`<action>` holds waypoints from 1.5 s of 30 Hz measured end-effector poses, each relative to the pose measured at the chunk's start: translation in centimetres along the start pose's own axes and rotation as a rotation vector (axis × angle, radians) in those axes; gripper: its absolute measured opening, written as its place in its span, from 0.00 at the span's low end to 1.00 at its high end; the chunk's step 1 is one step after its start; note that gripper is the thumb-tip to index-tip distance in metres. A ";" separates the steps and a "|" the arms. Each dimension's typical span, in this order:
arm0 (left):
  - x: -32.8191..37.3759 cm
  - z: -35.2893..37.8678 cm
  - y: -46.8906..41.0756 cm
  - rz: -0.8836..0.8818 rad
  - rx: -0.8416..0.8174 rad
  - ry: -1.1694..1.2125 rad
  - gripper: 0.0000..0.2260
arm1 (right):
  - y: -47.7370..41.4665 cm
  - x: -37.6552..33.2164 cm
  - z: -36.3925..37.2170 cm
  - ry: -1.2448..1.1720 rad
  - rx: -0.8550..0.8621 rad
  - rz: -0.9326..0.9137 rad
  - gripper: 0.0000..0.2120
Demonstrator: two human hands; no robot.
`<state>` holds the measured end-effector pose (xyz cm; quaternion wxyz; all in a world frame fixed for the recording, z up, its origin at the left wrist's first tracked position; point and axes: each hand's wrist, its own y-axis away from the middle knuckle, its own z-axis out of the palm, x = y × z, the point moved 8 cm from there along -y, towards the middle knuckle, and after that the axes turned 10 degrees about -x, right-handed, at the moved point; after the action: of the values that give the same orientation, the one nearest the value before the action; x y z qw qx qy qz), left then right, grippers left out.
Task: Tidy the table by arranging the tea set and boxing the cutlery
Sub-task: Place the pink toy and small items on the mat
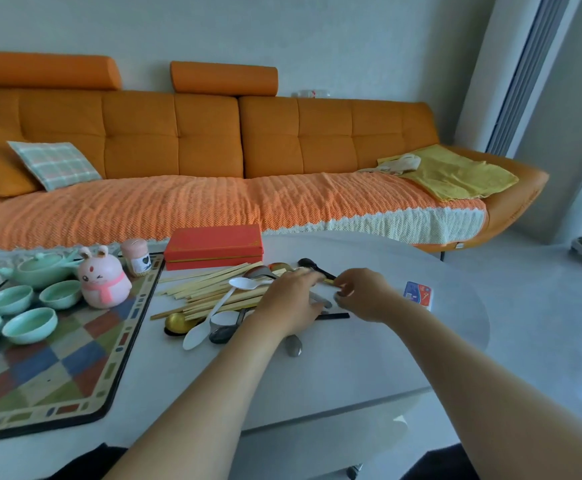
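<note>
A heap of cutlery lies mid-table: several pale wooden chopsticks (209, 289), white plastic spoons (213, 311), a gold spoon (175, 321), dark metal spoons (225, 332) and a black spoon (312, 265). My left hand (289, 301) rests on the heap's right end, fingers curled over the chopstick tips. My right hand (362, 294) pinches what looks like the end of a chopstick beside it. A closed red box (213, 245) stands behind the heap. On the left, a mint-green teapot (41, 270) and several matching cups (29, 325) sit on a chequered mat (74, 368).
A pink rabbit figure (104, 282) and a small pink jar (137, 256) stand on the mat's far edge. A blue and red card pack (417, 294) lies at the right of the white table (351, 368). An orange sofa (213, 150) runs behind the table.
</note>
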<state>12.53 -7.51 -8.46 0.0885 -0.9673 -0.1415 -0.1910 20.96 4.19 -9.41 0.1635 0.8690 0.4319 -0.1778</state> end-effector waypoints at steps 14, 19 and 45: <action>3.1 1.3 -1.7 0.030 0.014 0.217 0.10 | 2.2 3.1 -2.1 -0.097 0.060 0.003 0.28; 2.7 1.9 -2.1 -0.002 0.034 0.190 0.09 | 2.7 7.7 -2.8 0.290 0.044 0.194 0.26; -10.8 -8.3 11.3 -0.311 0.294 0.203 0.11 | 2.2 -16.1 3.1 0.088 -0.024 -0.394 0.31</action>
<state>3.56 -22.59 -6.53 0.2119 -0.8864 -0.3054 -0.2758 13.12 -9.58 -4.62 0.1170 0.7726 0.6024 -0.1628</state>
